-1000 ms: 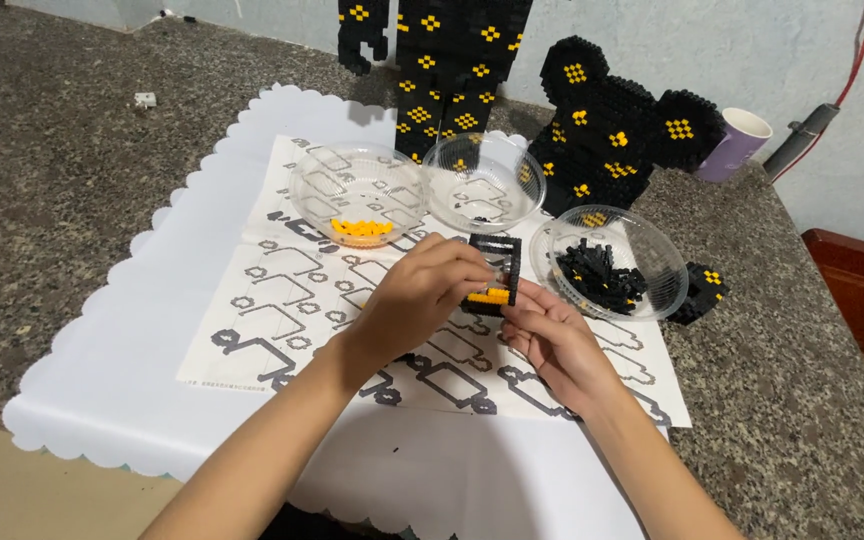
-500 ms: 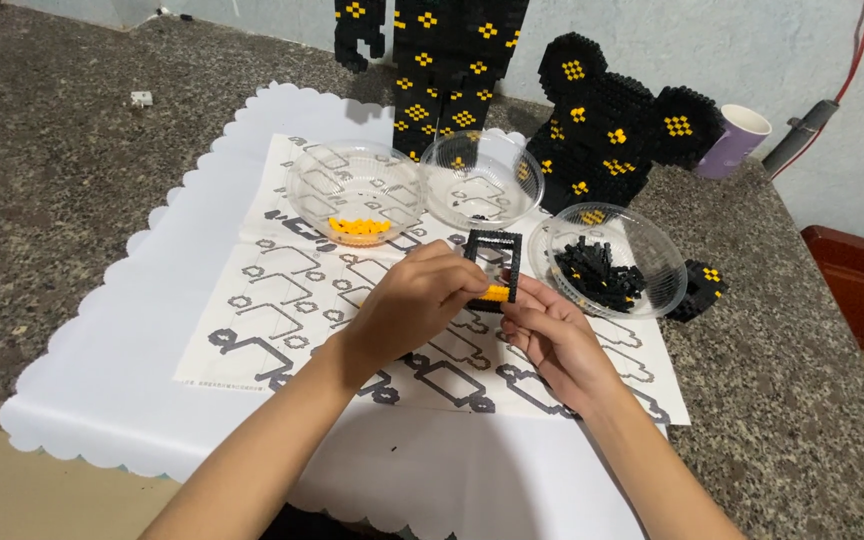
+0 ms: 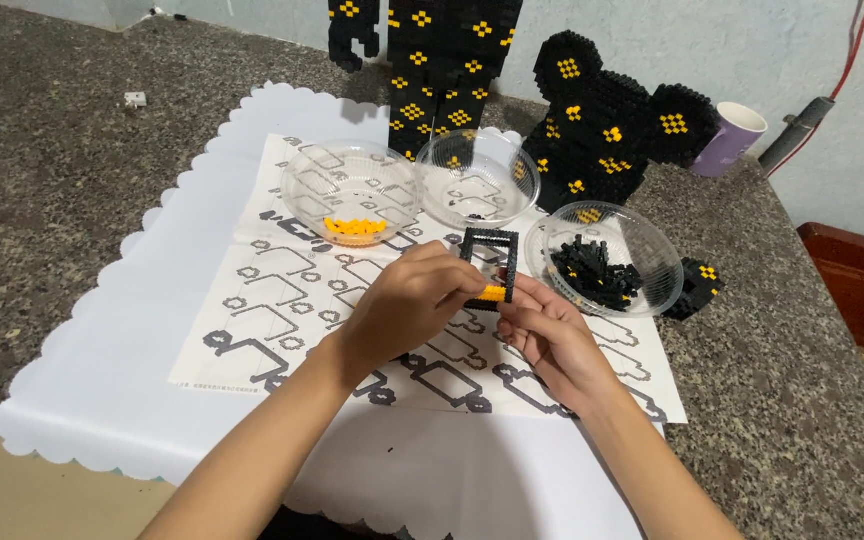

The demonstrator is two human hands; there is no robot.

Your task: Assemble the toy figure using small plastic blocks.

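The left hand [image 3: 407, 305] and the right hand [image 3: 552, 340] meet over the middle of the printed white instruction sheet [image 3: 282, 300], both pinching a small black rectangular frame of tiny bricks [image 3: 490, 262] that stands upright between them; the left fingertips press at a yellow brick piece [image 3: 493, 293] on the frame's lower edge, while the right fingers close on its lower right corner. The sheet, covered in black outline diagrams, lies on a white scalloped paper mat [image 3: 102, 380] spread across the speckled grey stone counter [image 3: 52, 170]. Beyond the hands stand three clear round plastic bowls: one with yellow bricks [image 3: 352, 195], one nearly bare [image 3: 477, 178], and one with black bricks [image 3: 612, 258] toward the counter's right edge. Near the back edge rise a tall black-and-yellow brick figure [image 3: 432, 50] and a black bear-head brick model [image 3: 607, 125], with a purple cup [image 3: 730, 138] just beside it and a small black brick lump [image 3: 694, 285] touching the right bowl
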